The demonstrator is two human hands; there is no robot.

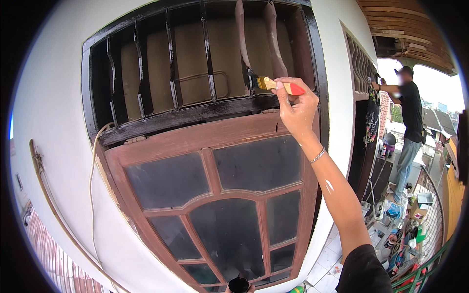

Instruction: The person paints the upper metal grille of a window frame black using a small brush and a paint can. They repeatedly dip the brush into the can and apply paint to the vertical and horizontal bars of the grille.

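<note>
My right hand is raised and closed around a paintbrush with a pale wooden handle and a red end. Its dark bristles touch the lower part of a wavy slat in the vent frame above the shutter; that slat is brown higher up and black near its foot. Slats to the left are glossy black, while another slat on the right is still brown. At the bottom edge, my left hand shows only its fingertips around a small cup, dark inside.
Below the vent is a brown wooden shutter with dark glass panes. A cable and a wooden pole run along the white wall at left. Another person stands at right, above cluttered tools and containers beside a railing.
</note>
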